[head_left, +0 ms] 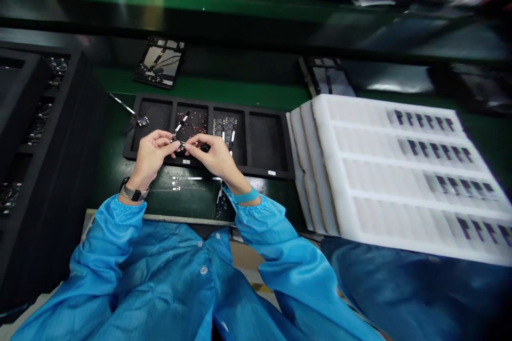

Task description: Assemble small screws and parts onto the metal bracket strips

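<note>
The left hand (154, 150) and the right hand (212, 153) meet over a black tray (267, 141), their thumbs and fingers pinching a small part (182, 146) between them; its details are too small to tell. It is held over the near end of the tray's second compartment from the left, where little pieces with red wires (197, 121) lie. A strip shows just above the fingertips, though whether it joins the part cannot be told. The third compartment holds dark circuit boards (229, 129), partly behind the right hand. A board with a long tail (142, 121) lies over the tray's left compartment, its tail pointing past the rim. On the green table (110, 170), nearer the body, lies another little board (176, 184), and a dark board (220, 205) sits beside the right wrist. White foam trays (340, 192) are stacked to the right, the top one carrying rows of dark pieces.
</note>
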Demonstrator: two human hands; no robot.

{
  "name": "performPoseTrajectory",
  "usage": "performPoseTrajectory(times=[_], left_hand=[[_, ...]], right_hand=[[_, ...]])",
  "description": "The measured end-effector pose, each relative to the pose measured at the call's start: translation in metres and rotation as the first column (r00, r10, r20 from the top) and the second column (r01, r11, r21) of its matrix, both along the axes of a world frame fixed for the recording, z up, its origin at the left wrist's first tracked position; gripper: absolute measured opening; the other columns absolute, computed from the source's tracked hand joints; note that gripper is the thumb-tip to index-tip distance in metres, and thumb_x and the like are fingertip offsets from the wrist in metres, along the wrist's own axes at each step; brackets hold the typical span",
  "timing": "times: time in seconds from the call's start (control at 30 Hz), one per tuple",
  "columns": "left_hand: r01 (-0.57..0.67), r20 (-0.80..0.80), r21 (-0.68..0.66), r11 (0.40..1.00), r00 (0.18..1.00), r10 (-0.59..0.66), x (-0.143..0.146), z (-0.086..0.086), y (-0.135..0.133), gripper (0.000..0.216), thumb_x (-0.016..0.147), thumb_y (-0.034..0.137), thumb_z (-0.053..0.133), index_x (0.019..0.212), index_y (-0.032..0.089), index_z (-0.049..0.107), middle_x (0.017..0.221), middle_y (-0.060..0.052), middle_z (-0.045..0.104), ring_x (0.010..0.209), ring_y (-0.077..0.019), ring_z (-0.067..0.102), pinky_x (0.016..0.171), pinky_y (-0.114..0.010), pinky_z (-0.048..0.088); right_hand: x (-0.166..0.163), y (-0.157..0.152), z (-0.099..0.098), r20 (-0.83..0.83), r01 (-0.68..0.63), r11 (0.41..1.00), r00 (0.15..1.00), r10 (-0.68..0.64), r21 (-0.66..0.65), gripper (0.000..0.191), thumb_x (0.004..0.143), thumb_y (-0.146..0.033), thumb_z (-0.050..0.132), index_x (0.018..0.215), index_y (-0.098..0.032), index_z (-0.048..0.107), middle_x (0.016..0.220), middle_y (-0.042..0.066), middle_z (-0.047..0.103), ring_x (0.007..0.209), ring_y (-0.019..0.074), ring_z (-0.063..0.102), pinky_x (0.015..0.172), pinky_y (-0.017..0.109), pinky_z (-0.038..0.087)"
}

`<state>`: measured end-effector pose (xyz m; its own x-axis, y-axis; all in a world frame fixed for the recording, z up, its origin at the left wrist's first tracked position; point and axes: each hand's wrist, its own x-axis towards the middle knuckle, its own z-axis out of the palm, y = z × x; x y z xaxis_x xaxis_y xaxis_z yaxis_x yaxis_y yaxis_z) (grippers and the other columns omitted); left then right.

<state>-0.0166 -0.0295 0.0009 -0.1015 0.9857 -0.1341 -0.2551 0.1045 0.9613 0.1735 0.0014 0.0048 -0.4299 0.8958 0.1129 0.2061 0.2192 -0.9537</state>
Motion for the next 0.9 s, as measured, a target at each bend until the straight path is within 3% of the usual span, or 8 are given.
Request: performPoseTrajectory(times=[0.1, 0.37, 0.63, 0.77, 0.9], left_hand=[[0.031, 0.021, -0.003, 1.000, 0.999, -0.031, 0.000, -0.002, 0.000, 0.045, 0.063, 0.031, 0.096, 0.091, 0.016, 0.064, 0.065, 0.001, 0.072, 0.060, -0.0152, 0.070, 0.060, -0.026, 0.055], [0.086, 0.004, -0.049, 0.995, 0.996, -0.086, -0.003, 0.002, -0.003, 0.055, 0.064, 0.023, 0.094, 0.107, 0.016, 0.060, 0.064, 0.006, 0.069, 0.056, -0.0132, 0.067, 0.060, -0.025, 0.056], [0.078, -0.044, -0.038, 0.996, 0.996, -0.079, -0.003, 0.003, -0.002, 0.051, 0.066, 0.025, 0.093, 0.105, 0.017, 0.062, 0.064, 0.005, 0.069, 0.058, -0.0144, 0.069, 0.060, -0.025, 0.054], [-0.028, -0.060, 0.036, 0.999, 0.998, 0.030, -0.006, 0.015, -0.003, 0.037, 0.069, 0.029, 0.090, 0.096, 0.015, 0.070, 0.083, -0.008, 0.080, 0.071, -0.0172, 0.073, 0.059, -0.024, 0.052], [-0.203, -0.272, 0.252, 0.946, 0.923, 0.271, -0.011, 0.045, 0.002, 0.026, 0.080, 0.029, 0.084, 0.101, 0.015, 0.078, 0.101, -0.012, 0.083, 0.086, -0.0201, 0.076, 0.065, -0.026, 0.055]], right_hand=[[0.001, 0.002, 0.000, -0.056, -0.048, 0.998, 0.997, 0.046, -0.046, 0.020, 0.092, -0.037, 0.074, 0.086, -0.018, 0.076, 0.079, 0.004, 0.078, 0.077, 0.0198, 0.070, 0.079, 0.033, 0.054], [0.005, 0.003, -0.001, -0.103, -0.115, 0.985, 0.989, 0.102, -0.132, 0.030, 0.089, -0.048, 0.078, 0.087, -0.018, 0.075, 0.074, 0.003, 0.074, 0.071, 0.0172, 0.064, 0.063, 0.028, 0.047], [0.003, 0.002, 0.003, -0.092, -0.112, 0.987, 0.991, 0.102, -0.118, 0.028, 0.090, -0.045, 0.077, 0.088, -0.017, 0.076, 0.078, 0.003, 0.075, 0.074, 0.0175, 0.065, 0.068, 0.029, 0.049], [0.023, 0.008, 0.014, -0.076, 0.070, 0.997, 0.994, -0.073, -0.038, 0.021, 0.090, -0.039, 0.077, 0.095, -0.018, 0.077, 0.088, 0.003, 0.074, 0.078, 0.0163, 0.063, 0.070, 0.029, 0.049], [0.075, 0.025, 0.016, -0.193, 0.153, 0.975, 0.964, -0.183, -0.159, 0.024, 0.090, -0.032, 0.071, 0.110, -0.019, 0.072, 0.089, 0.000, 0.069, 0.063, 0.0104, 0.052, 0.058, 0.026, 0.044]])
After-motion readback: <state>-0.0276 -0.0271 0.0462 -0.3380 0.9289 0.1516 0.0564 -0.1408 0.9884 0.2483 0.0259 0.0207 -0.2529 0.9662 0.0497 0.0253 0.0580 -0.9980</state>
